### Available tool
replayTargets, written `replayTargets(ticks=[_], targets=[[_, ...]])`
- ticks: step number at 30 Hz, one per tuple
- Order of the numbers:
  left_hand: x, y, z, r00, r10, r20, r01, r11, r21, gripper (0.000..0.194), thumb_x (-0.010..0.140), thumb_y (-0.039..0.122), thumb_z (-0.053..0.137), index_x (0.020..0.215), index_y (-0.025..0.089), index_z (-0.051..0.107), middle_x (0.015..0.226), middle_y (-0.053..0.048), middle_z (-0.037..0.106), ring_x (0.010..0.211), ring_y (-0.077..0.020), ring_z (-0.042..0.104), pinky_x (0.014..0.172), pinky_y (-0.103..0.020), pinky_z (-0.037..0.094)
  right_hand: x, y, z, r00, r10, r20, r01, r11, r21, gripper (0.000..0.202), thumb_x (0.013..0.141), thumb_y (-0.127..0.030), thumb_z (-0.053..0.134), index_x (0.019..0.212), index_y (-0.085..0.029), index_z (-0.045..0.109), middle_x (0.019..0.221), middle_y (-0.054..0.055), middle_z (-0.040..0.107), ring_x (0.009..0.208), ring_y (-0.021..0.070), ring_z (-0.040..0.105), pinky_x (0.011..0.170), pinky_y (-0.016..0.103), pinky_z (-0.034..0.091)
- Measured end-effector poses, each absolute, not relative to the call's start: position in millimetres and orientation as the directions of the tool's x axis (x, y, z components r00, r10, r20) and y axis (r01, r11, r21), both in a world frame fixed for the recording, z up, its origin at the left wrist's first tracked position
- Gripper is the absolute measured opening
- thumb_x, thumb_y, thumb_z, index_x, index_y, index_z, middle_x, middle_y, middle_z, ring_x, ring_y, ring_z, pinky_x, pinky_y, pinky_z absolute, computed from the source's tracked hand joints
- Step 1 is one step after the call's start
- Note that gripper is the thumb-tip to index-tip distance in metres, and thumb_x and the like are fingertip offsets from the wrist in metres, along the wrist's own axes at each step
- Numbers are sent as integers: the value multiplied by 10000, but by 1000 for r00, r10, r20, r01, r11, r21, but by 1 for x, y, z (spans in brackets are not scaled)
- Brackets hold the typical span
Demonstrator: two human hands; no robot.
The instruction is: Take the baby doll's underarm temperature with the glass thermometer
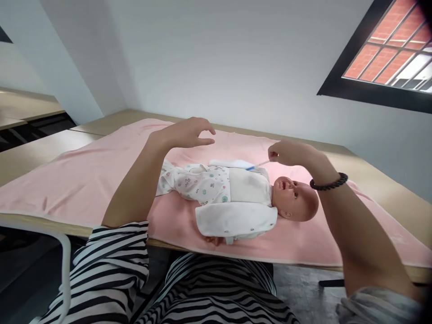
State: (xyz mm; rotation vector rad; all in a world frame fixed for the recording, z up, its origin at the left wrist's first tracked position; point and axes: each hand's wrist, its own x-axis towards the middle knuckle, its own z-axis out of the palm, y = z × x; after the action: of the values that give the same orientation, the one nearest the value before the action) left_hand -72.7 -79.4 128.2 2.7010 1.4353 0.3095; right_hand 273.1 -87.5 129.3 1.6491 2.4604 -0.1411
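A baby doll [295, 198] lies on its back on a pink blanket [101, 166], its head to the right. It wears a white top [249, 185] and white patterned pants [202, 182]. My left hand [194, 132] hovers above the doll's legs, thumb and fingers apart, holding nothing. Over the far side of the doll's chest, my right hand [286, 152] is closed on a thin stick [258, 165] with a blue tip pointing down and left toward the top. What exactly the stick is cannot be made out.
The blanket covers most of a wooden table [367, 166] that stands against a pale wall [219, 58]. A barred window [388, 49] is at the upper right. A white curved bar [65, 270] stands at the lower left by the table's front edge.
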Motion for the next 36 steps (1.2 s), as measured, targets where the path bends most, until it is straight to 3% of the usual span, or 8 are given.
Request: replayTargets(ticks=[3,5,9,15,20,25,36], targets=[[-59,-90,137,589,766,258,749,-637,181,528,943,607,457,1299,248,608,1387,-59,599,1272,-307,526,1020,-406,424,290,-108,157,-315,948,42,949,316,-15,154,854,-324,513,846,-238,640,930,59,678,806,246,604,672,377,437],[-46,-98,145,623,721,304,687,-690,227,503,939,582,496,1296,244,601,1332,-61,637,1243,-291,563,989,-392,451,294,-126,171,-340,919,198,931,359,-70,224,895,-376,502,913,-247,684,990,45,707,887,241,628,726,371,465],[-20,-121,166,589,650,480,595,-751,287,439,947,522,533,1302,269,582,1245,-49,685,1212,-263,609,923,-366,498,288,-161,189,-344,809,478,898,432,-85,249,940,-385,508,933,-251,718,934,42,732,882,241,653,746,380,477],[-5,-160,188,489,584,648,629,-751,202,362,932,468,598,1249,292,597,1239,-14,686,1190,-263,628,871,-368,533,274,-197,192,-182,599,780,829,520,-206,190,957,-308,555,954,-224,726,950,48,746,847,217,671,741,359,528],[2,-172,182,421,476,772,645,-756,114,233,971,421,576,1144,277,636,1163,-13,707,1116,-240,655,849,-347,548,270,-208,180,-73,567,820,729,592,-345,166,967,-327,583,987,-248,728,1006,43,742,871,224,680,754,369,552],[3,-160,168,310,270,912,604,-796,30,148,966,357,619,1064,249,645,1009,-25,713,987,-221,687,797,-343,559,262,-212,171,-10,508,861,636,668,-387,98,929,-311,668,929,-267,755,930,20,746,831,225,680,733,382,545],[-12,-172,168,274,135,952,569,-821,-48,76,953,292,655,1026,288,676,929,12,708,914,-206,688,833,-370,561,250,-211,168,-12,483,876,467,777,-422,69,887,-258,731,949,-280,754,907,18,703,787,199,630,686,364,524]])
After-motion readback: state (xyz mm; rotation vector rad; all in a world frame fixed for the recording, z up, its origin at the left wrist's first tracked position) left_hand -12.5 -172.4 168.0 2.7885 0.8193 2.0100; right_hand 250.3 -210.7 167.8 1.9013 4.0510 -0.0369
